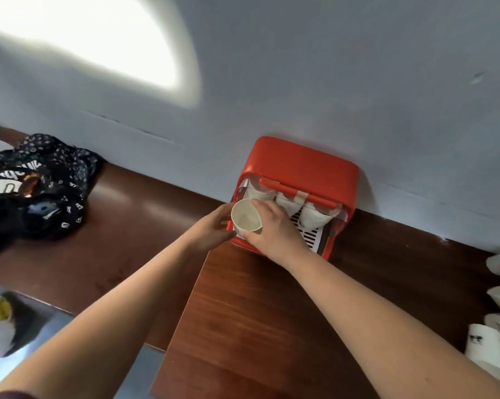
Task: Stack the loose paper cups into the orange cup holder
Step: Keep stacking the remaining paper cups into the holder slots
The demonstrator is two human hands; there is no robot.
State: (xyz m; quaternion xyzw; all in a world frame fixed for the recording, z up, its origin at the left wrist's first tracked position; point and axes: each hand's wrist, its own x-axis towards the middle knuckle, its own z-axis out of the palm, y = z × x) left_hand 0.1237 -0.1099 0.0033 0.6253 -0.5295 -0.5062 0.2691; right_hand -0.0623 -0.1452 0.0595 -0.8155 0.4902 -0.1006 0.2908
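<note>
- The right hand (272,228) is gripping a paper cup (246,216), with its fingers (264,207) curling over the far rim and the thumb coming round the near side.
- The cup's open mouth is facing up toward the camera. Its long axis is running down and away, so the base is pointing into the left end of the orange cup holder (299,165).
- The left hand (214,226) is reaching in from the left and lying right beside the cup. Its fingertips are hidden behind the cup, so I cannot tell whether it is gripping, steadying or only touching.
- The right hand is carrying the load, and both hands are lying equally close to the holder's front.
- Inside the holder, three stacks of cups (315,217) are sitting side by side under an orange bar (297,192). The held cup is hanging in front of the leftmost one.
- My judgement: the coming move is turning on lining the cup's axis up with that left stack while slipping past the bar, and room there is looking tight.
- The holder is standing against the wall (329,82), so open room lies only toward the person, across the wooden table (257,312).
- More loose cups (484,344) are waiting at the table's right edge, nearer the right arm.
</note>
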